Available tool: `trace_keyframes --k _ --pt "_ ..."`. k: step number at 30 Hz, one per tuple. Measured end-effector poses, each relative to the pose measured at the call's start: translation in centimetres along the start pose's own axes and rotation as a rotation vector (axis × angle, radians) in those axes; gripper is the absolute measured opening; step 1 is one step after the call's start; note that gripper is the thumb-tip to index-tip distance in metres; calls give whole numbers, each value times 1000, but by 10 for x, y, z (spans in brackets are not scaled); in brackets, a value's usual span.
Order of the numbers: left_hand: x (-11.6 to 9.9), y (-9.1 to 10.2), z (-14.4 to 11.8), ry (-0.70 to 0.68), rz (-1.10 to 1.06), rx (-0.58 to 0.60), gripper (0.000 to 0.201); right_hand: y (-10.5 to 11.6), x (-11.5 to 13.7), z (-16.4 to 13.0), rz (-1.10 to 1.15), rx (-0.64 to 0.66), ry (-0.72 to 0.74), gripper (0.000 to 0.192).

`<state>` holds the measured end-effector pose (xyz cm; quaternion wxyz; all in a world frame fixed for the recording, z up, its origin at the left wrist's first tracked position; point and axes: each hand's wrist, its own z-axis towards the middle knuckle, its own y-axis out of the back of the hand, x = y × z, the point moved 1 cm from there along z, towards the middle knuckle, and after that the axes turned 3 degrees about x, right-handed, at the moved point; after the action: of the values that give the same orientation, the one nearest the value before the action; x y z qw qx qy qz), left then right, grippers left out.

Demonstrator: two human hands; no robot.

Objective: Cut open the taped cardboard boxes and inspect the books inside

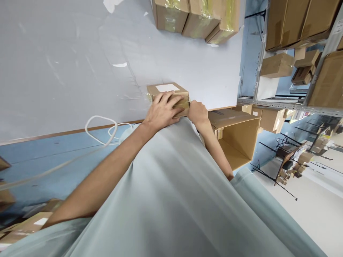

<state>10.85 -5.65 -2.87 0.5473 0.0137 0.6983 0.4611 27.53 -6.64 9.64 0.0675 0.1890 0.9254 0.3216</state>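
Observation:
A small brown cardboard box (184, 94) with a white label (167, 87) on top and shiny tape on its sides rests at the near edge of the table, close to my shirt. My left hand (163, 110) lies over its near side, fingers spread and pressed flat on the cardboard and tape. At the box's right end, my right hand (198, 112) is closed in a fist, knuckles up. Whatever those fingers hold, if anything, is hidden.
Three taped cardboard boxes (198, 19) stand at the table's far side. A large open carton (237, 139) sits beside the table (80, 71) at right. Shelving (258, 71) with boxes rises beyond. A white cable (102, 117) loops over the table's near edge at left.

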Motion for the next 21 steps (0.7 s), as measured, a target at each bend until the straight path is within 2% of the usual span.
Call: trace_keyframes --k 5,11,14,16,19,21 --pt "1 5 -1 -16 -2 1 27 9 -5 -21 17 37 -47 34" --pt "1 5 0 -11 -23 21 31 13 3 -4 38 77 -47 35" --pt "2 6 -1 17 -44 2 33 17 0 -9 74 56 -36 33" --pt "2 9 -2 37 -45 -16 34 19 -9 -24 128 52 -16 31" --pt "4 16 -3 86 -20 -57 34 20 -36 -40 259 25 65 31" --pt "6 20 -4 115 1 -77 34 17 -60 -28 304 -120 72 37"
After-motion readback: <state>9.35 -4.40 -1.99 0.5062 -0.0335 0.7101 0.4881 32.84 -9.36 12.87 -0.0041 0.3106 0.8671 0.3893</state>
